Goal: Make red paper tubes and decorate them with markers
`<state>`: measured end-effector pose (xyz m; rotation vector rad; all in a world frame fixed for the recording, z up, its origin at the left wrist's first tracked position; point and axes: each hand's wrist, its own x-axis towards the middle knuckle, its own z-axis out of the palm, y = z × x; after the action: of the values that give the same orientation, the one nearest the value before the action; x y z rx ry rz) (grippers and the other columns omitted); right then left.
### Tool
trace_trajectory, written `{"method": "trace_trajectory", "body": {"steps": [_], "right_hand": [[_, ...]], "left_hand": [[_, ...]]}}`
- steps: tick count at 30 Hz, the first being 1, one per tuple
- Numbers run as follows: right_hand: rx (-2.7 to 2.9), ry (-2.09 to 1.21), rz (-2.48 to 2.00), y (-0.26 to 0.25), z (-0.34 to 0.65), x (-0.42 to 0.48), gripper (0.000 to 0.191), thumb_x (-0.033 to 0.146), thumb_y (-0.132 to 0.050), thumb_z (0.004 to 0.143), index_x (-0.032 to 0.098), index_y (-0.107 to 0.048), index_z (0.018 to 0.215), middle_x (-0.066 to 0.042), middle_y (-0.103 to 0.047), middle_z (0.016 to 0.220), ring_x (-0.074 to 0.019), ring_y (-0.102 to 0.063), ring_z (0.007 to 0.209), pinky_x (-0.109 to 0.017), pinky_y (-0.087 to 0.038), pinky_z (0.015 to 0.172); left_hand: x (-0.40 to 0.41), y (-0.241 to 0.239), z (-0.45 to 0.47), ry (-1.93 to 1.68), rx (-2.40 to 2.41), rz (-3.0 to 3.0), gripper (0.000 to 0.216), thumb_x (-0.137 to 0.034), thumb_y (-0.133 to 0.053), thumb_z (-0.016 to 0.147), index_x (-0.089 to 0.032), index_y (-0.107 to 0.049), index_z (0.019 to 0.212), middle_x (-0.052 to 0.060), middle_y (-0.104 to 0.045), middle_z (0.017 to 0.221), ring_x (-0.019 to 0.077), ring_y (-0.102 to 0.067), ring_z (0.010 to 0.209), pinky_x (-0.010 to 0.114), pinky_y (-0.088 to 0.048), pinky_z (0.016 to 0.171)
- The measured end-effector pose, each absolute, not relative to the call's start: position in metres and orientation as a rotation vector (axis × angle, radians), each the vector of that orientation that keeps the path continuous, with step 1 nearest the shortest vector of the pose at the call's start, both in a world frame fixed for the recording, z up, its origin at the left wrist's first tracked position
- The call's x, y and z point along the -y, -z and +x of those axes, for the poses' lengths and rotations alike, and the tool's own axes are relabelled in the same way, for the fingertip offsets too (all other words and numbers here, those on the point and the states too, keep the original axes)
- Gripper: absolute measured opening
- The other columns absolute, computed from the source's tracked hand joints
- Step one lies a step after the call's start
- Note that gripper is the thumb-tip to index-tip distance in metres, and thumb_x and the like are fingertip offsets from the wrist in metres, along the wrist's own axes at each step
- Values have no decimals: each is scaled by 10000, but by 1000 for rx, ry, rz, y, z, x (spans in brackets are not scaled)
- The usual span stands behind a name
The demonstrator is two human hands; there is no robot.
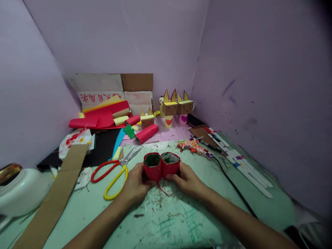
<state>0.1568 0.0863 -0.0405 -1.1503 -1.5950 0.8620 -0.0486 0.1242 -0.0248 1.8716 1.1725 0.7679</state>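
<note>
Two red paper-covered tubes stand upright side by side at the table's middle, their open tops facing up. My left hand (137,183) is wrapped round the left tube (153,172), which looks dark green inside. Round the right tube (171,170), greyish inside, my right hand (188,178) is closed. The tubes touch each other along their inner sides. A thin red strip (163,189) trails from their base. Just left of my left hand lie scissors (123,165) with one red and one yellow handle, blades spread apart.
A patterned glue gun (195,148) with a black cord lies right, near several white markers (246,167). Cardboard animal figures (170,108) stand behind. Red rolls (146,134) and red paper (106,114) lie at back left. A long cardboard strip (53,200) lies at left.
</note>
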Motion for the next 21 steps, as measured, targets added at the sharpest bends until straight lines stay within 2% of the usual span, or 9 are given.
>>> {"method": "trace_trajectory", "body": {"steps": [4,8,11,16,21], "right_hand": [[1565,-904,-1130,44,156,-85,319,192,-658,758,194,-632,1076,-67,-715,1035,-278,-634,978,-412,-474,892],[1422,-1016,-1037,36,153,-92,448,332,-693,802,183,-577,1208,-104,-692,1169,-283,-629,1080,-414,-476,938],[1415,-946,-1123,24,149,-107,525,410,-682,814,162,-544,1255,-140,-666,1240,-293,-624,1105,-441,-462,967],[1477,-852,-1343,20,138,-133,538,455,-648,799,102,-571,1197,-181,-696,1153,-326,-650,1021,-489,-481,927],[1495,-764,-1355,31,133,-135,515,458,-601,827,129,-580,1222,-167,-702,1150,-337,-650,1040,-517,-484,938]], "left_hand": [[-124,24,-49,-767,-1154,1854,374,-153,-678,615,-134,-633,985,75,-703,927,255,-635,840,382,-513,771],[-125,16,-51,-866,-970,1590,516,-281,-767,608,-122,-616,1075,124,-725,1045,301,-662,966,398,-521,842],[-125,10,-55,-951,-883,1298,649,-364,-826,578,-119,-593,1132,153,-723,1121,321,-666,1044,391,-521,879],[-125,15,-60,-983,-880,1066,690,-394,-862,544,-113,-619,1125,148,-743,1074,310,-682,1022,361,-528,864],[-124,18,-57,-1034,-937,1068,683,-411,-859,531,-118,-626,1102,146,-746,1055,298,-689,972,355,-540,826]]}}
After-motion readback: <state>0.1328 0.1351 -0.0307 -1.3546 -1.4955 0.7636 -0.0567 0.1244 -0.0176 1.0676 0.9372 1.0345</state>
